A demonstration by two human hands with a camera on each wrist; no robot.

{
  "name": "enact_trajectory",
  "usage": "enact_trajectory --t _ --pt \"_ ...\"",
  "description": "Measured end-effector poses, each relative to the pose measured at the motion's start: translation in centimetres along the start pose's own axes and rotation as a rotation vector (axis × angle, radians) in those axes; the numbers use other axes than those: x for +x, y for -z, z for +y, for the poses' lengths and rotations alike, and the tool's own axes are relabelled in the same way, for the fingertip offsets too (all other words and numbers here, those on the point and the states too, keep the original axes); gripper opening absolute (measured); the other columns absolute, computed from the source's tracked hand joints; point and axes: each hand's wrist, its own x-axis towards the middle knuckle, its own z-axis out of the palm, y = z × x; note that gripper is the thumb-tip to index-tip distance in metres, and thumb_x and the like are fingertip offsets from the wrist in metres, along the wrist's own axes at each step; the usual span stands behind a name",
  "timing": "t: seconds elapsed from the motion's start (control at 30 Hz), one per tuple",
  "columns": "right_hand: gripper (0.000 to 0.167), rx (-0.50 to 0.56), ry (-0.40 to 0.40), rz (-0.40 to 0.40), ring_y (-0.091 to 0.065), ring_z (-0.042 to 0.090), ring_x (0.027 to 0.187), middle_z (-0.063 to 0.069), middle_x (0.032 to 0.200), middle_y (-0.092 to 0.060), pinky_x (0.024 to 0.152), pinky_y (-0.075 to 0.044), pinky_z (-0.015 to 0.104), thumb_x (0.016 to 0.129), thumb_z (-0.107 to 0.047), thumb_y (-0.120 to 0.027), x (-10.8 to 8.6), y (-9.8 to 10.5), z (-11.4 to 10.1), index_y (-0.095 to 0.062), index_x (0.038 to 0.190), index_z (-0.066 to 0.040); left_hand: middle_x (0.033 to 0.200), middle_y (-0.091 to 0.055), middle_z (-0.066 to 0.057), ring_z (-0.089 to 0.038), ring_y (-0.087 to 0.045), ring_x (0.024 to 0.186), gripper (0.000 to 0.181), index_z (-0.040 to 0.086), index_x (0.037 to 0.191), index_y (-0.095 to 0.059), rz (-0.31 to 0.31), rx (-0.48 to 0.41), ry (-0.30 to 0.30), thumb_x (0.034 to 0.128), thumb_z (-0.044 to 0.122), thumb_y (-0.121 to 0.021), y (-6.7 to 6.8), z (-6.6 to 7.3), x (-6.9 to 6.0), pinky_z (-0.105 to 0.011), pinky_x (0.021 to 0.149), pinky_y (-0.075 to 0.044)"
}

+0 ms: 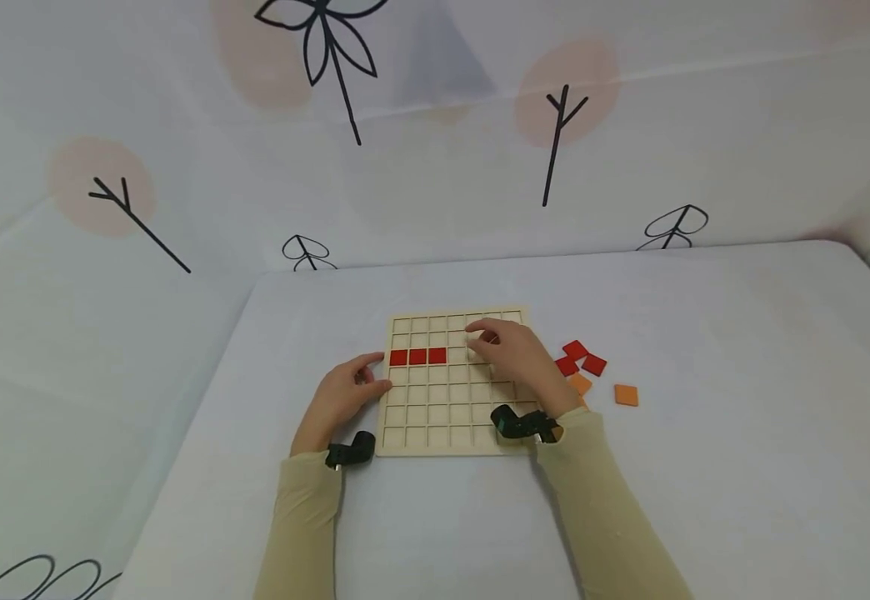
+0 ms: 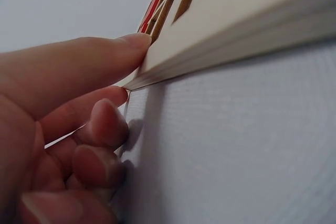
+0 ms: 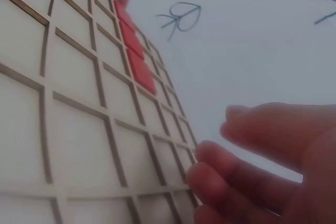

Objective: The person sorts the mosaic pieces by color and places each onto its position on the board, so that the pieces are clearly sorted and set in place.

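Note:
A cream grid board (image 1: pixel 416 442) lies flat, with three red tiles (image 1: pixel 417 357) side by side in the left cells of one row. My left hand (image 1: pixel 341 393) touches the board's left edge, index finger and thumb apart; in the left wrist view the thumb of that hand (image 2: pixel 68 74) rests on the rim (image 2: pixel 210 30). Over the board's upper right part is my right hand (image 1: pixel 517 354), its fingers loosely bent. The right wrist view has this hand (image 3: pixel 283 156) with thumb and fingers apart and no tile visible between them, beyond the red tiles (image 3: pixel 140 72).
Right of the board lie loose red tiles (image 1: pixel 594 364) and orange tiles (image 1: pixel 626 395), some partly hidden by my right wrist. A white cloth covers the table (image 1: pixel 742 375), and a patterned cloth (image 1: pixel 465 200) hangs behind it.

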Motion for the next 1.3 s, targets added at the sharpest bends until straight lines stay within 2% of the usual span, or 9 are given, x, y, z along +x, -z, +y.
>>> enact_trajectory --t 0.27,0.57,0.8,1.07,1.3 --pt "0.036 0.022 -0.006 0.013 -0.053 0.023 0.095 0.008 0.107 -0.057 0.080 -0.041 0.040 0.090 -0.031 -0.051 -0.6 1.5 0.4 -0.054 0.122 -0.015 0.082 -0.049 0.001 -0.015 -0.043 0.074 0.052 0.025 0.126 -0.050 -0.003 -0.021 0.011 0.0778 0.037 -0.067 -0.1 -0.3 0.1 -0.030 0.063 -0.033" --pt "0.037 0.081 -0.063 0.052 -0.054 0.021 0.086 0.007 0.101 -0.059 0.073 -0.043 0.037 0.090 -0.031 -0.051 -1.3 3.1 1.6 -0.052 0.124 -0.014 0.081 -0.049 0.001 -0.015 -0.043 0.074 0.051 0.024 0.126 -0.050 0.000 -0.027 0.008 0.0783 0.035 -0.066 0.0 -0.2 0.1 -0.030 0.064 -0.033" --pt "0.038 0.139 -0.121 0.053 -0.055 0.022 0.082 0.007 0.103 -0.056 0.066 -0.045 0.033 0.090 -0.033 -0.052 -2.1 4.2 2.7 -0.052 0.123 -0.014 0.080 -0.050 0.001 -0.015 -0.043 0.073 0.052 0.024 0.125 -0.051 -0.001 -0.049 0.007 0.0775 0.035 -0.068 0.0 0.0 0.1 -0.030 0.063 -0.033" --pt "0.038 0.045 -0.195 0.080 -0.056 0.022 0.084 0.009 0.106 -0.056 0.072 -0.043 0.036 0.090 -0.035 -0.050 -2.6 5.6 4.1 -0.051 0.122 -0.015 0.081 -0.050 0.001 -0.015 -0.043 0.072 0.052 0.024 0.126 -0.050 0.000 -0.001 -0.003 0.0784 0.036 -0.066 0.1 0.0 0.0 -0.030 0.062 -0.033" --pt "0.034 -0.008 -0.225 0.115 -0.052 0.025 0.087 0.011 0.106 -0.055 0.066 -0.044 0.035 0.090 -0.031 -0.052 -2.9 6.1 4.4 -0.054 0.120 -0.014 0.082 -0.050 0.001 -0.016 -0.043 0.071 0.052 0.025 0.126 -0.050 -0.005 -0.002 0.008 0.0783 0.036 -0.066 0.0 0.0 0.0 -0.029 0.062 -0.033"
